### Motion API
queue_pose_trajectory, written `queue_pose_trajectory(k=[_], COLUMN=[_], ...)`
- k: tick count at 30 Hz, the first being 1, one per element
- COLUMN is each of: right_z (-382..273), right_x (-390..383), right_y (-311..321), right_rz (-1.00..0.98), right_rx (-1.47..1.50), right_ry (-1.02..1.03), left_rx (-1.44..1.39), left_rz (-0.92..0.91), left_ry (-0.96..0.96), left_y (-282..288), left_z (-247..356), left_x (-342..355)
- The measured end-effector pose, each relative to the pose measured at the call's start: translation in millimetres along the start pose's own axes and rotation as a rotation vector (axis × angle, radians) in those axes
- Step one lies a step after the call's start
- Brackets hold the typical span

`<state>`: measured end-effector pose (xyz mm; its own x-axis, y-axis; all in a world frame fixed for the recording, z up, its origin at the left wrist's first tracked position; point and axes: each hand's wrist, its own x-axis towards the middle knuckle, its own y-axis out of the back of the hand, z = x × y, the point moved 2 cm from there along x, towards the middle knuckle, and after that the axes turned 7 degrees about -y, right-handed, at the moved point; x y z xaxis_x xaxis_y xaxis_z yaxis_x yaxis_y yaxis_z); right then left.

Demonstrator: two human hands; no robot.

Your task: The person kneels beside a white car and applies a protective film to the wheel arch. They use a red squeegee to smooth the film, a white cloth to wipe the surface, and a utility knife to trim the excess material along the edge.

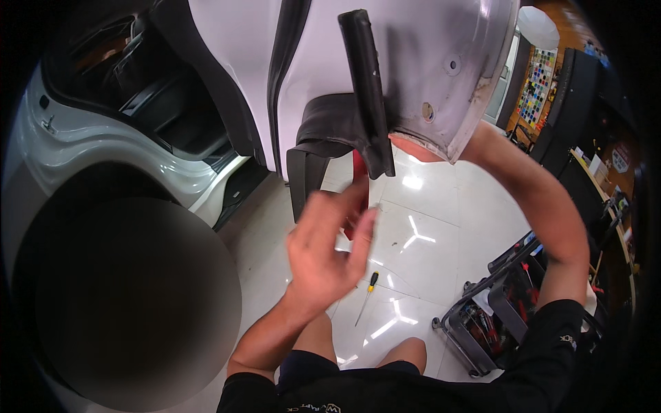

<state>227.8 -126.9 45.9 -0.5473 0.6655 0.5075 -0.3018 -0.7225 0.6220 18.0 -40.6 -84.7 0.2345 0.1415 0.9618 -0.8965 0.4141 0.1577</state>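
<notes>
A white car body panel (330, 51) fills the top of the view, with a black trim strip (365, 93) standing out from its lower edge. Below that strip, my left hand (320, 241) is raised, its thumb apart from its fingers and the fingertips slightly blurred. Behind it hangs a narrow red piece (359, 165), partly covered by the fingers; I see no grip on it. Beside this hangs a flat black flap (303, 179). My right hand (421, 149) reaches under the panel's lower right corner; its fingers are mostly hidden there.
A screwdriver (369, 292) with a black and yellow handle lies on the glossy pale floor (427, 275) between my knees. To the right stands a tool cart (475, 323) with tools in open trays. A white car (131, 151) with an open doorway is at left.
</notes>
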Motion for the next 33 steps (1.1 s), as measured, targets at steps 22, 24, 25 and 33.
queue_pose_trajectory(k=[22, 24, 25, 33], right_z=[-87.3, -107.9, -116.9, -147.4], right_x=[-26.7, -23.3, -18.5, -1.3], right_y=[42.1, 61.0, 65.6, 73.9], right_rz=[-0.016, -0.018, -0.025, 0.004], right_rx=[0.155, 0.256, 0.301, 0.285], right_ry=[-0.507, -0.667, -0.731, -0.732], left_rx=[0.257, 0.351, 0.405, 0.445], left_rz=[0.32, 0.18, 0.142, -0.027], left_ry=[-0.235, -0.244, -0.261, -0.389], left_y=[-17.1, -12.2, -7.3, 15.6], left_z=[13.9, 23.2, 27.0, 28.1], left_x=[62.4, 66.7, 69.3, 89.4])
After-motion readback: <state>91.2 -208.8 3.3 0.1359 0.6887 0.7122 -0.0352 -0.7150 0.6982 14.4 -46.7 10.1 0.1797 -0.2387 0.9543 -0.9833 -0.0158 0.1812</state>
